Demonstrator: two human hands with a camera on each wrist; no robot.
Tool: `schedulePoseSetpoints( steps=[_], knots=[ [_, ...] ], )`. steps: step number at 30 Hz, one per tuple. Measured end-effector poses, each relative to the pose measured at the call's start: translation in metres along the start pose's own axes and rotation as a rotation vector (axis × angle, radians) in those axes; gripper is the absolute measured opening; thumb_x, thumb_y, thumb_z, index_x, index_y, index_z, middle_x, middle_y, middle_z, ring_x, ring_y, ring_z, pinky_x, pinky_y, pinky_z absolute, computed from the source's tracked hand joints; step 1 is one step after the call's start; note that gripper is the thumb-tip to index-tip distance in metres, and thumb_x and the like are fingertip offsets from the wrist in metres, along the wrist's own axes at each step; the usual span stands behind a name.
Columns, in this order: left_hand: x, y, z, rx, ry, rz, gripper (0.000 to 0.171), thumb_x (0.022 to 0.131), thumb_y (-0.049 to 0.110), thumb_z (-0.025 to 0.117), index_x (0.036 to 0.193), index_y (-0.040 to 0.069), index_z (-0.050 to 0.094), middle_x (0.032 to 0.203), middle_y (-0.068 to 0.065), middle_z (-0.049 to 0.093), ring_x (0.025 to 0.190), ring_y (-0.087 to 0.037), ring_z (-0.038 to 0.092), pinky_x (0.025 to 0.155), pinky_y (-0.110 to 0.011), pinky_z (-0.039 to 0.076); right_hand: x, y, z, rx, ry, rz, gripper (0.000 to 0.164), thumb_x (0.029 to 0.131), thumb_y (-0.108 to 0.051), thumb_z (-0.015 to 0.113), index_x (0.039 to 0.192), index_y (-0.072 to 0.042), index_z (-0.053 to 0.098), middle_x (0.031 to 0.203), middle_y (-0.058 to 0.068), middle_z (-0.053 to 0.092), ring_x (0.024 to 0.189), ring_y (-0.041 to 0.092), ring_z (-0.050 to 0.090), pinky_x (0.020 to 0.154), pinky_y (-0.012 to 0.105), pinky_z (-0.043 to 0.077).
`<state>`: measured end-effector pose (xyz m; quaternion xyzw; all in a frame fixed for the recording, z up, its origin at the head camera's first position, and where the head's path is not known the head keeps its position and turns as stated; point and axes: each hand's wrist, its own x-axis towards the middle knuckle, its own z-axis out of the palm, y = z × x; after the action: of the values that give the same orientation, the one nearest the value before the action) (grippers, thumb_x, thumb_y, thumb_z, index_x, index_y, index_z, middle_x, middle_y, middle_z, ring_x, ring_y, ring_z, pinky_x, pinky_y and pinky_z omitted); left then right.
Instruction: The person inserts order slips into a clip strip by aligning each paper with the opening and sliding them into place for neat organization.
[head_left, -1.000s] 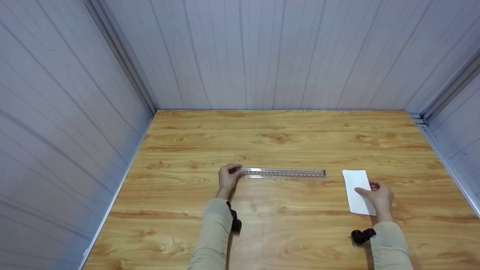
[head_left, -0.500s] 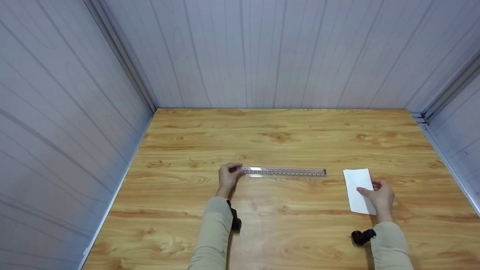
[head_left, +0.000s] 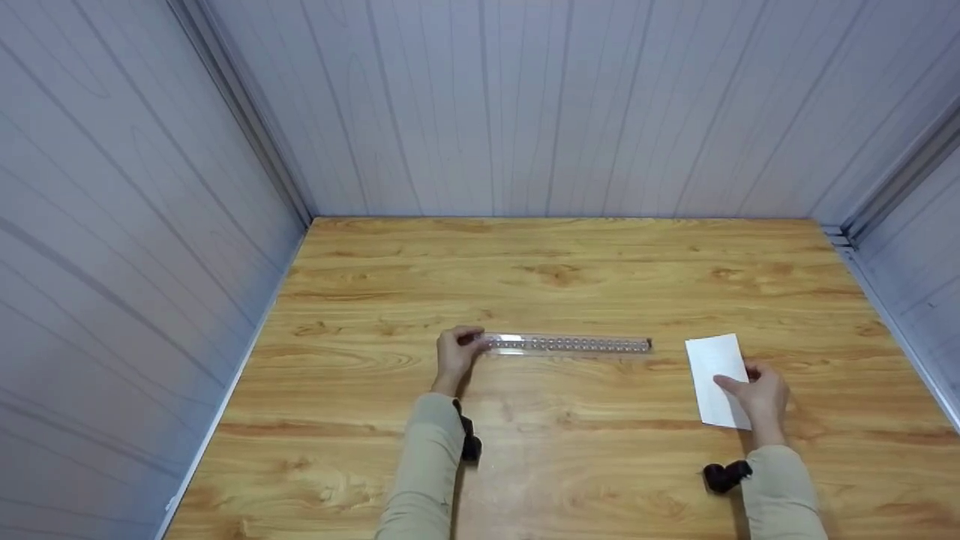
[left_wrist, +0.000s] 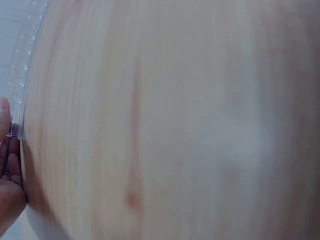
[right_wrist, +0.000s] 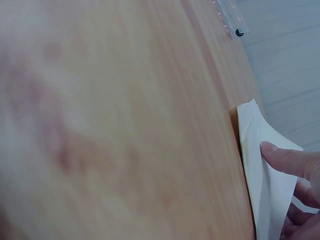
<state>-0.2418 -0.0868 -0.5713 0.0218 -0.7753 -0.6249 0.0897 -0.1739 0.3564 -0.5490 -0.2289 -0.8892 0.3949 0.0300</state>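
My left hand [head_left: 454, 355] pinches the left end of a long, clear plastic strip [head_left: 570, 344] that has rows of small round shapes along it. The strip runs sideways across the middle of the table, with a dark bit at its right end. In the left wrist view, thumb and fingers [left_wrist: 14, 167] meet at the strip's near end. To the right, my right hand [head_left: 763, 394] grips a white folded paper [head_left: 711, 375] by its right side, thumb on top and fingers beneath. Seen from the right wrist, the paper [right_wrist: 257, 150] bends a little, its far corner raised.
A wood-grain table [head_left: 555, 465] lies under both hands. Pale panel walls stand at the back [head_left: 517, 112], the left [head_left: 127, 262] and the right. Each wrist wears a black camera mount. A gap of bare tabletop separates strip and paper.
The paper has shifted slightly right, and its far right edge has lifted a little. The left hand and the plastic strip stay where they were.
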Motion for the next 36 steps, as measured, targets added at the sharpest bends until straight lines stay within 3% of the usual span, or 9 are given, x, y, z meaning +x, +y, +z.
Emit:
schedulePoseSetpoints(
  steps=[7,12,16,26,30,36],
  knots=[
    [0.0015,0.0,0.0,0.015,-0.001,-0.008,0.02,0.069,-0.001,0.072,0.088,-0.008,0.067,0.088,-0.017,0.065,0.082,-0.026,0.06,0.072,-0.028,0.048,-0.0009,0.0005,-0.0003,-0.001,0.01,0.024,0.048,0.071,-0.027,0.074,0.099,0.007,0.056,0.098,0.022,0.054,0.087,0.029,0.047,0.063,0.031,0.036],
    [0.0024,-0.0022,0.0004,0.021,0.0,0.002,0.019,0.07,-0.003,0.071,0.088,-0.008,0.067,0.088,-0.018,0.065,0.082,-0.028,0.06,0.073,-0.031,0.048,-0.0021,0.0007,-0.0001,0.008,0.006,0.03,0.048,0.071,-0.027,0.073,0.1,0.007,0.055,0.099,0.021,0.053,0.088,0.029,0.046,0.063,0.03,0.035],
    [0.0024,-0.0026,0.0003,0.017,-0.001,0.008,0.019,0.07,-0.004,0.07,0.088,-0.009,0.066,0.088,-0.019,0.065,0.082,-0.028,0.06,0.072,-0.03,0.048,-0.0034,0.0004,0.0001,0.013,0.011,0.018,0.05,0.073,-0.027,0.072,0.102,0.009,0.054,0.103,0.025,0.053,0.091,0.032,0.046,0.065,0.032,0.036],
    [0.0011,-0.0011,0.0006,0.012,0.007,0.015,0.019,0.071,-0.003,0.071,0.088,-0.008,0.066,0.088,-0.018,0.065,0.082,-0.027,0.06,0.073,-0.03,0.048,-0.0044,-0.0022,0.0029,-0.005,0.065,-0.054,0.038,0.078,-0.029,0.067,0.089,0.006,0.057,0.085,0.017,0.057,0.074,0.023,0.047,0.056,0.027,0.035],
    [0.0002,-0.001,0.0009,0.0,0.005,-0.013,0.02,0.071,-0.002,0.071,0.09,-0.008,0.066,0.089,-0.017,0.064,0.083,-0.027,0.059,0.073,-0.029,0.048,-0.0059,-0.0036,0.0034,0.01,0.067,-0.063,0.041,0.08,-0.028,0.065,0.096,0.008,0.057,0.089,0.021,0.057,0.08,0.026,0.049,0.06,0.028,0.037],
    [-0.0003,-0.0014,0.0007,0.006,0.011,-0.012,0.02,0.071,-0.001,0.07,0.09,-0.008,0.066,0.088,-0.017,0.064,0.082,-0.027,0.059,0.071,-0.029,0.048,-0.0084,-0.008,0.0016,0.048,0.042,-0.064,0.051,0.085,-0.032,0.057,0.11,0.013,0.051,0.11,0.032,0.05,0.101,0.04,0.047,0.083,0.044,0.039]
  ],
)
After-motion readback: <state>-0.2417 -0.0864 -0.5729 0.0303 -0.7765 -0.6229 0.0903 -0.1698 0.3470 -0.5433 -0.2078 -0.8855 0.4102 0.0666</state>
